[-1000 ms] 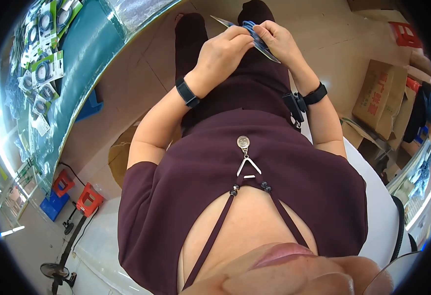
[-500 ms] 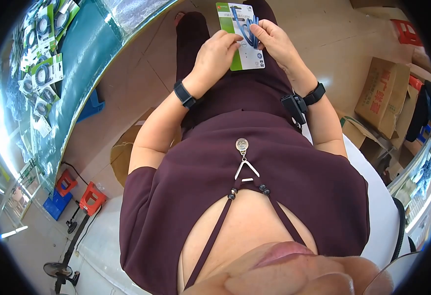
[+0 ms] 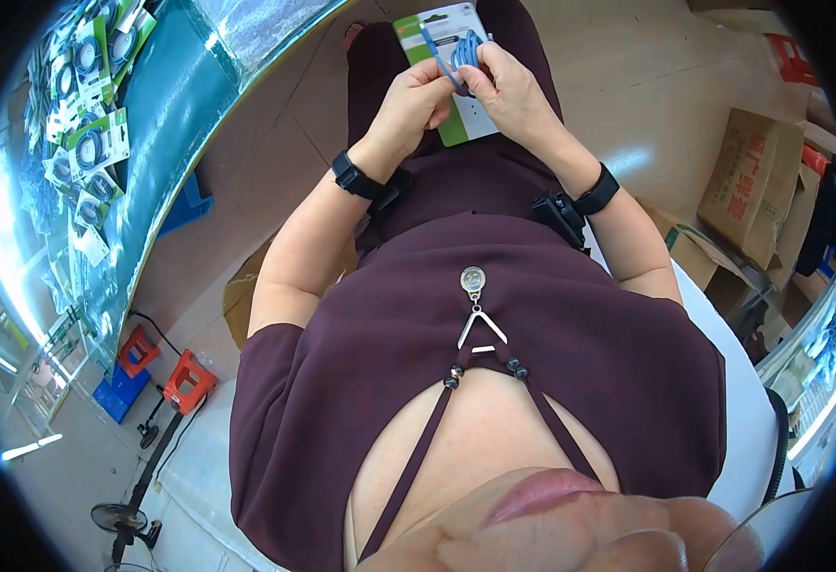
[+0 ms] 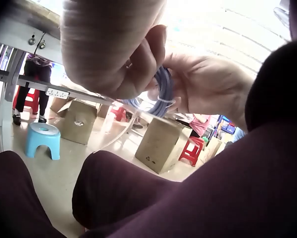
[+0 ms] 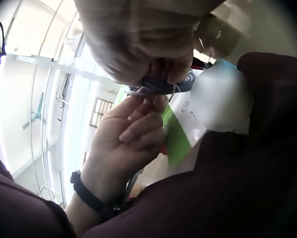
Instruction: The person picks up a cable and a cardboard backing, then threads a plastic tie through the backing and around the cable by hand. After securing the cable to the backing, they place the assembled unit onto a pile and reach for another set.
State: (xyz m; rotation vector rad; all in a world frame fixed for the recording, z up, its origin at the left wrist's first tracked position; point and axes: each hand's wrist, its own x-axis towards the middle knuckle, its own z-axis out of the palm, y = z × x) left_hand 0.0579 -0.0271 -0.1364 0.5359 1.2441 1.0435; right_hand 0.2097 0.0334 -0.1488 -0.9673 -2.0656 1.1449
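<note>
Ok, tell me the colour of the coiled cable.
The cable is blue; it shows best in the head view.

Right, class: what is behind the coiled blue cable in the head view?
Behind the blue cable is the green and white card, with dark trousers beyond it. Whatever the cable and right hand cover on the card cannot be seen.

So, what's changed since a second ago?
The green-and-white packaging card has turned from edge-on to face the head camera. The left hand has shifted left, its fingers, over the card half a second ago, now pinching the coiled blue cable. The right hand, also further left, still grips the coil.
</note>
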